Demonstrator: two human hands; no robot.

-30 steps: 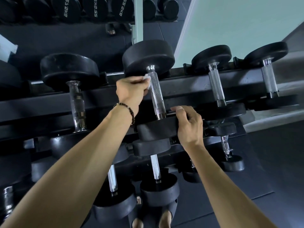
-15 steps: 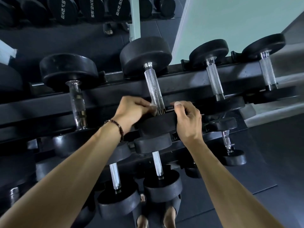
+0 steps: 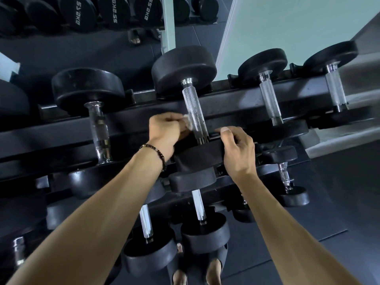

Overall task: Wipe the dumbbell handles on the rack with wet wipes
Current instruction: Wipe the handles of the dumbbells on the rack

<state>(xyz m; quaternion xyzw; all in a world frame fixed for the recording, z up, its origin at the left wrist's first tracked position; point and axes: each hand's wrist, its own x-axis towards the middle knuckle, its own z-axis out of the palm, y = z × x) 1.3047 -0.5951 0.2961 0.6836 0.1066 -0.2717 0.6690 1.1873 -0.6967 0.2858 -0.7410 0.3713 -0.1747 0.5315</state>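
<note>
At frame centre, a wet wipe (image 3: 188, 122) is pinched in the left hand (image 3: 164, 131) against the lower knurled handle (image 3: 194, 114) of the top-rack dumbbell — wiping is underway. Its near head (image 3: 202, 156) is gripped by the right hand (image 3: 239, 150). Next, probably, a stroke upward — then neighbouring handles.
</note>
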